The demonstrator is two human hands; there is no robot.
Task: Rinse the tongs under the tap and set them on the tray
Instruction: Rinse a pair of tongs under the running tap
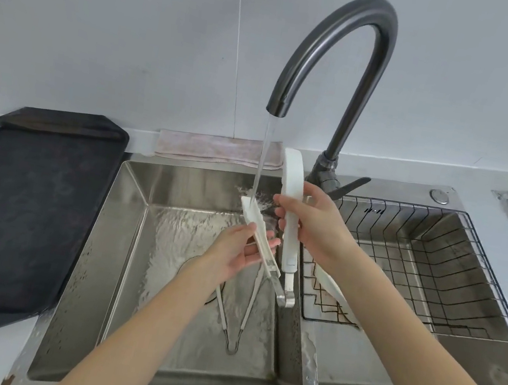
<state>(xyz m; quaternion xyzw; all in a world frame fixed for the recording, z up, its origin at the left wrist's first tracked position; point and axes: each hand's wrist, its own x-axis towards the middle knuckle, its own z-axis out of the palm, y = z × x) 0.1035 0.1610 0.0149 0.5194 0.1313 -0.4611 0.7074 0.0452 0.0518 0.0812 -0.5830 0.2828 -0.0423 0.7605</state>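
White tongs point(292, 178) with a metal hinge are held spread over the steel sink point(122, 237). My right hand point(311, 223) grips the right arm of the tongs, whose tip points up beside the tap point(334, 54). My left hand point(239, 250) holds the left arm, and the running water falls onto that arm's serrated white tip. The hinge end hangs low between my hands. The black tray point(15, 211) lies on the counter left of the sink, with nothing on it.
A second pair of metal tongs point(234, 324) lies on the sink floor by the drain. A black wire basket point(430, 264) sits in the right half of the sink with a white utensil point(330, 282) in it. A folded cloth point(216, 148) lies behind the sink.
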